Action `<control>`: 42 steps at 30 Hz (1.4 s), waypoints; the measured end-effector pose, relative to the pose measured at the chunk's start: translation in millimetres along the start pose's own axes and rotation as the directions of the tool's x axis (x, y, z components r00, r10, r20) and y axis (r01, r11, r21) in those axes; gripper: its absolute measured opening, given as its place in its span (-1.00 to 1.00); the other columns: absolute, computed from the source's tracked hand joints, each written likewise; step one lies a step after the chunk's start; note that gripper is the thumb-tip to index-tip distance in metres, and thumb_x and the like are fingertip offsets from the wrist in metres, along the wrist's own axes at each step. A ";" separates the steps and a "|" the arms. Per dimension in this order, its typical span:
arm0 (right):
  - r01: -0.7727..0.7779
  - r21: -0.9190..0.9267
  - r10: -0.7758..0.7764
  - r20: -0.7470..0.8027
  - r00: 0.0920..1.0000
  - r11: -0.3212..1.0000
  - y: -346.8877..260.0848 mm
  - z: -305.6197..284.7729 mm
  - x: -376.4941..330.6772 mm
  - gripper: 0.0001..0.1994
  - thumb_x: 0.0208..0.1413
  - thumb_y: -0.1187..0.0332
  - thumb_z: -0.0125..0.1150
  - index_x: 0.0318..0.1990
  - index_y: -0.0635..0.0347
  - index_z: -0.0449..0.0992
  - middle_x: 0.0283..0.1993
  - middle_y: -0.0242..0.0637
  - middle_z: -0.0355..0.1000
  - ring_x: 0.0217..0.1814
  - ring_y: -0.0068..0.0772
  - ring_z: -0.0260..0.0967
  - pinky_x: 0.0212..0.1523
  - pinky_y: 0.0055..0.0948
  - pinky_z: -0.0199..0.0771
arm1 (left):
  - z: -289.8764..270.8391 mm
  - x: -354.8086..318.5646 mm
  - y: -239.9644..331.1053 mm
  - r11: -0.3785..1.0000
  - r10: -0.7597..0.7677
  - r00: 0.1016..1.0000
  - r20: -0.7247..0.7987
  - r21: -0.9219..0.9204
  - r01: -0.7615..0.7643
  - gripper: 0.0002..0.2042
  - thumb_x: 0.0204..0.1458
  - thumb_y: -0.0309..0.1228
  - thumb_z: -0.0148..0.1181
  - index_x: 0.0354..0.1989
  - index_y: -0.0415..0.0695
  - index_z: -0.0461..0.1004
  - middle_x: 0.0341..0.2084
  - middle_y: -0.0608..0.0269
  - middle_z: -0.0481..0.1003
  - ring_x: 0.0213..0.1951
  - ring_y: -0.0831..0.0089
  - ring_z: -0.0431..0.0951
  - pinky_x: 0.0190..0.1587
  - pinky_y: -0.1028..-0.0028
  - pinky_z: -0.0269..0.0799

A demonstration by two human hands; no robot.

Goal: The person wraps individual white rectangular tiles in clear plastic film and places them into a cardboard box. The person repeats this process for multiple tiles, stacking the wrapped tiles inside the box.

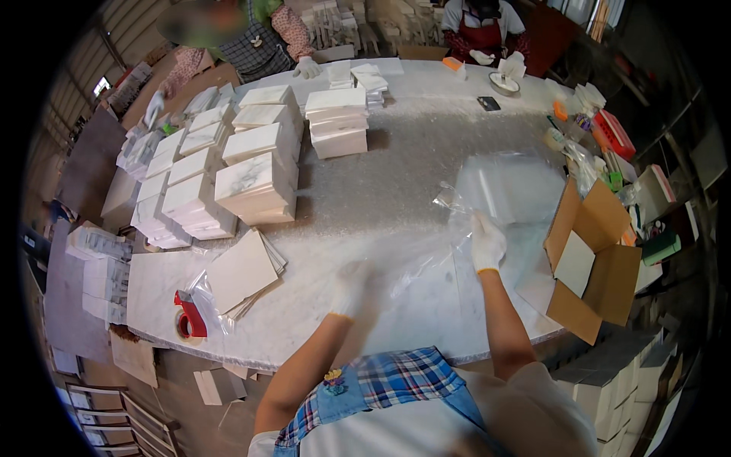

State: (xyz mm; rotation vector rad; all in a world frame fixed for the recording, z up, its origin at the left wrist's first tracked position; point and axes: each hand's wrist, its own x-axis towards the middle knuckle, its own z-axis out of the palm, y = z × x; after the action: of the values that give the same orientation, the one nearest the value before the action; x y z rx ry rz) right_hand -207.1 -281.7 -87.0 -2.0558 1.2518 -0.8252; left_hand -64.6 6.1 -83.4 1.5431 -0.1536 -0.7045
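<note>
White-gloved, the right hand (pixel 489 244) is raised over the table (pixel 293 335), fingers closed on a thin clear plastic film (pixel 434 263) that trails toward the other hand. The left hand (pixel 352 288), gloved likewise, is blurred; I cannot tell whether its fingers are apart or together. The film spans the space between the two hands, above the pale near side of the table.

Just beyond the right hand, clear plastic sheets (pixel 510 186) lie flat. To the right stands an open cardboard box (pixel 615 282), flaps spread, a white piece showing inside.

To the left of the left hand, a fanned pile of flat white pieces (pixel 242 268) rests on the table; near it, by the front edge, is a red tape dispenser (pixel 196 316). Further off stand rows of stacked white tiles (pixel 255 183), some grey-veined, with a separate stack (pixel 335 126) to their right.

At the far side I note a co-worker in a checked apron (pixel 266 49), one glove near the tiles, and another in a red apron (pixel 486 36), near a round dish (pixel 502 85). A red basket (pixel 613 135) sits at the right.
</note>
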 end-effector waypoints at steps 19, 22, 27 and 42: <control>0.613 0.505 -0.789 0.298 0.537 0.608 -163.4 -67.0 -70.1 -0.86 0.16 0.42 0.38 -0.16 0.18 0.74 -0.18 -0.16 0.67 -0.16 -0.19 0.60 -0.10 -0.34 0.55 | 1.0 -97.1 200.8 -0.267 0.697 0.422 0.579 0.756 -0.597 -0.18 -0.31 -0.23 0.59 0.25 -0.11 0.40 0.02 -0.03 0.50 0.09 0.01 0.50 0.20 0.11 0.35; 0.709 0.553 -0.897 0.224 0.381 0.439 -190.8 -58.9 -84.8 -0.83 0.12 0.43 0.42 -0.14 0.18 0.73 -0.15 -0.18 0.67 -0.16 -0.24 0.60 -0.09 -0.34 0.55 | -19.2 -89.9 184.0 -0.245 0.521 0.523 0.674 0.706 -0.665 -0.54 -0.26 -0.30 0.53 -0.10 -0.07 0.60 -0.36 0.19 0.60 -0.19 0.15 0.58 0.03 0.16 0.42; 0.124 0.841 -0.698 0.344 0.628 0.527 -206.9 -25.6 -129.8 -0.52 0.07 0.35 0.50 0.16 0.26 0.58 0.07 -0.17 0.61 0.10 -0.32 0.54 0.12 -0.31 0.51 | -64.8 -107.4 174.4 -0.069 0.687 0.499 0.529 0.730 -0.680 -0.87 -0.12 -0.37 0.46 -0.49 -0.05 0.59 -0.61 0.15 0.47 -0.43 0.09 0.51 -0.26 0.17 0.42; -0.219 0.662 -0.695 0.707 -0.132 0.716 -195.2 115.3 -318.2 -0.61 0.25 0.30 0.31 0.16 0.33 0.57 0.16 -0.17 0.58 0.14 -0.43 0.52 0.12 -0.45 0.52 | -146.0 -243.7 191.4 0.514 0.643 0.757 -0.114 0.798 -0.316 -0.84 0.10 -0.40 0.43 -0.25 -0.24 0.69 -0.45 0.12 0.63 -0.44 0.41 0.55 -0.28 0.43 0.50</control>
State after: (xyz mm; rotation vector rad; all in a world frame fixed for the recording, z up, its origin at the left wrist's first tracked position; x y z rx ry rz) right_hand -130.2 101.3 -78.9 -1.5084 -0.4417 0.3819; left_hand -123.1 230.1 169.3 2.2585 -0.6185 0.2271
